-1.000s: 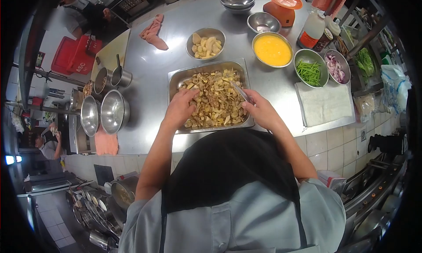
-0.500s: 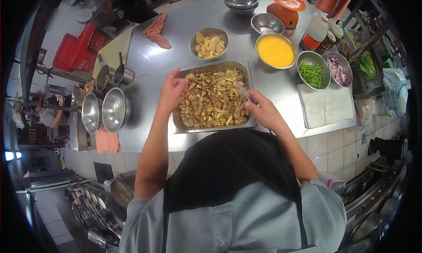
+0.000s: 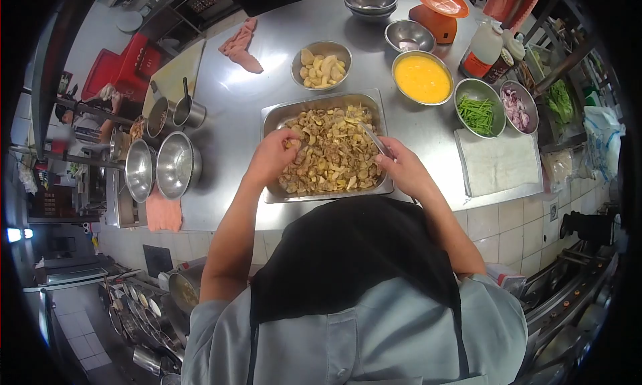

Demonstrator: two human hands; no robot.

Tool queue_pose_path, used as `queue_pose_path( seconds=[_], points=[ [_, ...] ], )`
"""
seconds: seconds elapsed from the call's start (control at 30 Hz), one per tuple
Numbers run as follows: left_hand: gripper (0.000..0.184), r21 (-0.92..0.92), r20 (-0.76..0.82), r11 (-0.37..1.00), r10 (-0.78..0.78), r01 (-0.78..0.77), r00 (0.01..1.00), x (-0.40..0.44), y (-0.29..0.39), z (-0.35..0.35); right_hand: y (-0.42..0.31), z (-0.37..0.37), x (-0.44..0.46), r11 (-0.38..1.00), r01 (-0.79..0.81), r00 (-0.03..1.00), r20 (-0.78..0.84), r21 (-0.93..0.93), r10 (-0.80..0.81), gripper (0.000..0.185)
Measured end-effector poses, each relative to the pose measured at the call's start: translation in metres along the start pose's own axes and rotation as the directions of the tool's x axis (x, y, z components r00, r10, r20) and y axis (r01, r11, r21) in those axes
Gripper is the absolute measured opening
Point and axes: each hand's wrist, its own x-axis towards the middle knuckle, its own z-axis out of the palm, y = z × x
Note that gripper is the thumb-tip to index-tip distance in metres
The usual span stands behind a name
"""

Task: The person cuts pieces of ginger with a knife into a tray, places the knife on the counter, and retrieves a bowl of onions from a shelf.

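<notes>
A rectangular steel tray (image 3: pixel 324 198) lies in front of me, filled with a brown and yellow mix of chopped food (image 3: pixel 334 151). Over its left side, my left hand (image 3: pixel 273 156) has its fingers pinched together at the food, with a pale piece showing between them. My right hand (image 3: pixel 406 167) grips a slim metal utensil (image 3: pixel 376 139) at the tray's right edge. The utensil's tip reaches into the food, so its exact kind is hidden. Just behind the tray stands a steel bowl of peeled, pale yellow pieces (image 3: pixel 322 67).
Right of the tray are bowls of yellow liquid (image 3: pixel 422 78), cut green beans (image 3: pixel 477 111) and sliced purple onion (image 3: pixel 517 109), plus a folded cloth (image 3: pixel 496 161). An orange scale (image 3: pixel 438 17) stands behind. Leftward are steel bowls (image 3: pixel 175 165) and a pink cloth (image 3: pixel 242 45).
My left hand has come down and inward onto the food from the tray's left rim, its fingers closing. My right hand has barely moved. A person now shows at the far left.
</notes>
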Motion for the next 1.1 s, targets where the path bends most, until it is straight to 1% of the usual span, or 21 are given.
queue_pose_path(
  seconds=[0.03, 0.07, 0.1, 0.17, 0.27, 0.37, 0.47, 0.57, 0.67, 0.73, 0.77, 0.83, 0.93, 0.97, 1.03, 1.1],
  points=[
    [0.03, -0.27, 0.035, 0.962, -0.033, 0.041, 0.999, 0.001, -0.006, -0.001, 0.0, 0.0, 0.0, 1.0, -0.012, 1.0, 0.005, 0.01, 0.012, 0.048],
    [0.03, -0.518, 0.078, 0.851, -0.055, 0.087, 0.995, 0.001, -0.01, -0.002, -0.001, -0.001, 0.001, 1.0, -0.022, 1.0, 0.007, -0.001, 0.022, 0.048],
    [0.031, -0.681, 0.085, 0.73, -0.005, 0.062, 0.996, -0.002, -0.007, -0.003, -0.003, -0.001, 0.0, 0.999, -0.031, 0.999, 0.01, -0.012, 0.031, 0.048],
    [0.034, -0.917, 0.068, 0.397, 0.092, 0.026, 0.993, -0.013, 0.0, -0.005, -0.009, -0.002, -0.002, 0.999, -0.037, 0.999, 0.009, -0.039, 0.038, 0.048],
    [0.037, -0.995, 0.091, 0.053, 0.146, 0.084, 0.985, -0.027, 0.019, -0.011, -0.016, -0.001, -0.005, 0.997, -0.023, 1.0, 0.004, -0.08, 0.023, 0.049],
    [0.038, -0.988, 0.068, -0.133, 0.106, 0.082, 0.992, -0.039, 0.03, -0.006, -0.019, 0.0, -0.006, 0.995, -0.015, 1.0, 0.008, -0.102, 0.016, 0.049],
    [0.034, -0.975, 0.058, -0.203, 0.142, 0.087, 0.988, -0.045, 0.032, 0.001, -0.023, 0.0, -0.008, 0.994, -0.014, 0.999, 0.031, -0.104, 0.017, 0.05],
    [0.036, -0.979, 0.046, -0.195, 0.068, 0.059, 0.997, -0.05, 0.039, 0.007, -0.023, 0.004, -0.006, 0.998, 0.017, 0.998, 0.069, -0.06, -0.013, 0.051],
    [0.033, -0.962, 0.064, -0.26, 0.101, 0.088, 0.993, -0.054, 0.047, 0.006, -0.016, 0.01, -0.002, 0.999, 0.054, 0.994, 0.095, 0.006, -0.054, 0.051],
    [0.034, -0.961, 0.053, -0.264, 0.121, 0.084, 0.991, -0.056, 0.047, 0.008, -0.016, 0.011, 0.001, 0.998, 0.052, 0.99, 0.131, 0.041, -0.057, 0.051],
    [0.034, -0.96, 0.048, -0.267, 0.131, 0.082, 0.99, -0.056, 0.047, 0.008, -0.019, 0.011, 0.0, 0.998, 0.055, 0.988, 0.14, 0.03, -0.059, 0.051],
    [0.033, -0.968, 0.03, -0.243, 0.11, 0.056, 0.994, -0.057, 0.047, 0.008, -0.031, 0.01, -0.003, 0.998, 0.061, 0.985, 0.159, 0.01, -0.062, 0.052],
    [0.033, -0.982, 0.018, -0.188, 0.072, 0.032, 0.997, -0.058, 0.045, 0.009, -0.034, 0.011, -0.005, 0.999, 0.049, 0.985, 0.165, -0.015, -0.046, 0.052],
    [0.034, -0.986, 0.016, -0.167, 0.058, 0.026, 0.998, -0.059, 0.044, 0.01, -0.032, 0.011, -0.005, 0.998, 0.065, 0.983, 0.172, -0.002, -0.064, 0.052],
    [0.034, -0.981, 0.024, -0.193, 0.074, 0.038, 0.997, -0.059, 0.039, 0.011, -0.029, 0.012, -0.005, 0.995, 0.097, 0.977, 0.186, 0.025, -0.1, 0.051],
    [0.034, -0.979, 0.033, -0.2, 0.082, 0.048, 0.996, -0.06, 0.042, 0.009, -0.03, 0.013, -0.006, 0.995, 0.098, 0.98, 0.176, -0.013, -0.094, 0.05]
  ],
)
